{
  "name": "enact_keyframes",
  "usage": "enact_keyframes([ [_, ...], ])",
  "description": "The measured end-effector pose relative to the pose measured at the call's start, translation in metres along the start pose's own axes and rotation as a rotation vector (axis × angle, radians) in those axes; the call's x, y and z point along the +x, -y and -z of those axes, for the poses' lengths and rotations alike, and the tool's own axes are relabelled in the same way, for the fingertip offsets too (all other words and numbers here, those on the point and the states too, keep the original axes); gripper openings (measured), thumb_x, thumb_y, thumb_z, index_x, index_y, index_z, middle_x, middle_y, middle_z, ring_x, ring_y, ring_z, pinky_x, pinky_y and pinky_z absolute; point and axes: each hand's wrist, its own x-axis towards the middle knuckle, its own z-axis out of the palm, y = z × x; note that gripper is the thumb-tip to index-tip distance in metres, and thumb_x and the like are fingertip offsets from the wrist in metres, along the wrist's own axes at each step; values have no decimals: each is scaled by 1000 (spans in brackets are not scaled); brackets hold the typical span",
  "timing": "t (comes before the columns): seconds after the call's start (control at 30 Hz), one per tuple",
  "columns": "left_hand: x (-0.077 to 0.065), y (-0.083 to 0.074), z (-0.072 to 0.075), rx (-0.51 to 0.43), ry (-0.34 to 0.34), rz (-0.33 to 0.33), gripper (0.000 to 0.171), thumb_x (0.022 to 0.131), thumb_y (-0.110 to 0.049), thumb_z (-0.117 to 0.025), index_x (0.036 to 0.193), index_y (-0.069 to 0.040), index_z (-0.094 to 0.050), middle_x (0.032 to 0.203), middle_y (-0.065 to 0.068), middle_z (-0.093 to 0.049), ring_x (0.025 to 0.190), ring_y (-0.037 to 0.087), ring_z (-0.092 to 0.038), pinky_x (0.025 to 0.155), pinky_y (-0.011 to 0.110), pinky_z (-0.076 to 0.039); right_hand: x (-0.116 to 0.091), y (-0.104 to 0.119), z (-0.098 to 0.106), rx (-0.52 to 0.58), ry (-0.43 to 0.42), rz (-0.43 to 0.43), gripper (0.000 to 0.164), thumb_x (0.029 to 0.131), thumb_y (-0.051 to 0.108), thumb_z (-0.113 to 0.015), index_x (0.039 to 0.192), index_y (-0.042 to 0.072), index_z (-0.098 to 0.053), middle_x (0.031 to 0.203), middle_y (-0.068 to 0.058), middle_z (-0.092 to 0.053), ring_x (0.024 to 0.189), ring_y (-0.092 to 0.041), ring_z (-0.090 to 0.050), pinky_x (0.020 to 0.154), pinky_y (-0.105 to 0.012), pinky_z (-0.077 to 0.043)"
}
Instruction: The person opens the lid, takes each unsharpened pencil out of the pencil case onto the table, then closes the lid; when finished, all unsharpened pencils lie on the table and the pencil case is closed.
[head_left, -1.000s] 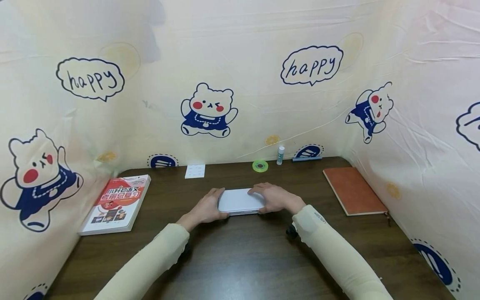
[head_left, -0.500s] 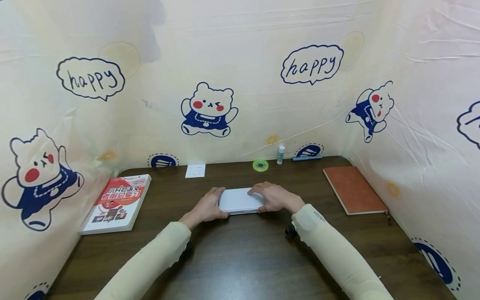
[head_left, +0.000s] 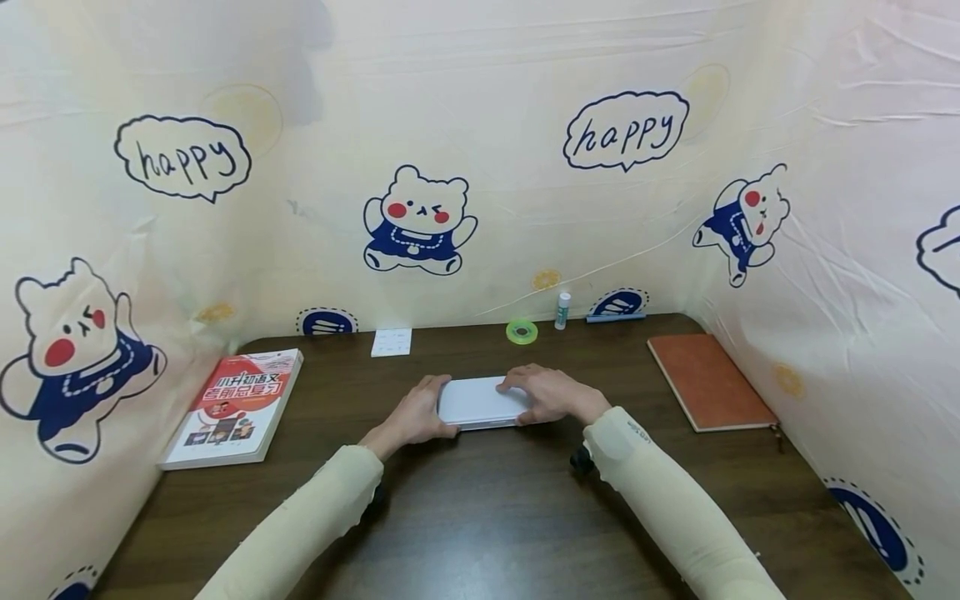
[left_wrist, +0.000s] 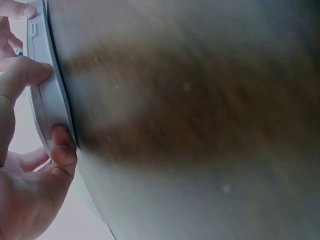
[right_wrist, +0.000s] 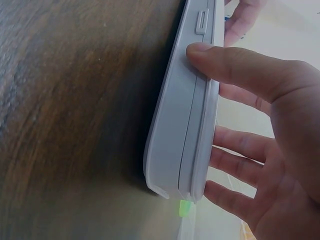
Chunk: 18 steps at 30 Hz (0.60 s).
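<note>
**Left hand (head_left: 412, 414) and right hand (head_left: 551, 394) grip opposite ends of a pale case (head_left: 480, 402)**

Head view: the flat, round-cornered case lies on the dark wood-grain table (head_left: 480, 517), between the two hands; the right index finger bends over its top. Wrist views: both show at close range the near side, which from the head appears only as a narrow strip. In the right wrist view, a seam (right_wrist: 190, 120) runs along this side toward a small slotted latch (right_wrist: 202, 21), and the right thumb (right_wrist: 230, 65) presses just beside the latch. In the left wrist view, the left thumb (left_wrist: 30, 72) rests on the same side, with a finger curled at the case's end.

Container: the case is closed; its contents are hidden.

Surroundings (head view): a red-and-white book (head_left: 232, 404) at left; a brown notebook (head_left: 708, 382) at right; along the back edge, left to right, a white card (head_left: 392, 342), a green ring (head_left: 513, 332), an upright white-capped tube (head_left: 562, 311) and a slim blue stick (head_left: 616, 317).
</note>
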Motion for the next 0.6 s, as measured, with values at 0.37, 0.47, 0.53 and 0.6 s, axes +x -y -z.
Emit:
enact_keyframes([
  [0.37, 0, -1, 2, -8, 0, -15, 97, 71, -29, -89, 150, -4, -38, 148, 20, -45, 124, 34, -52, 105, 50, -45, 0, -5, 4, 37, 13, 17, 55, 89, 36, -75, 141, 30, -56, 154, -2, -47, 141, -27, -43, 113, -53, -38],
  [0.47, 0, 0, 3, -18, 2, -25, 98, 71, -29, -90, 150, -3, -38, 147, 21, -46, 126, 34, -52, 106, 50, -44, 0, -7, 6, 59, 23, 35, 55, 91, 36, -73, 142, 29, -55, 155, -4, -46, 143, -28, -42, 115, -52, -36],
  [0.53, 0, 3, 4, -21, 8, -36, 99, 72, -30, -90, 151, -2, -37, 147, 21, -46, 128, 35, -51, 108, 50, -43, -1, -8, 8, 84, 32, 43, 54, 92, 36, -70, 143, 29, -54, 156, -5, -45, 144, -29, -42, 116, -52, -34],
  [0.6, -1, 5, 5, -27, 18, -44, 100, 73, -32, -89, 152, -2, -35, 148, 21, -45, 131, 35, -50, 109, 50, -42, -2, -10, 11, 117, 35, 46, 52, 94, 36, -68, 144, 29, -54, 156, -7, -45, 143, -29, -43, 116, -52, -35],
])
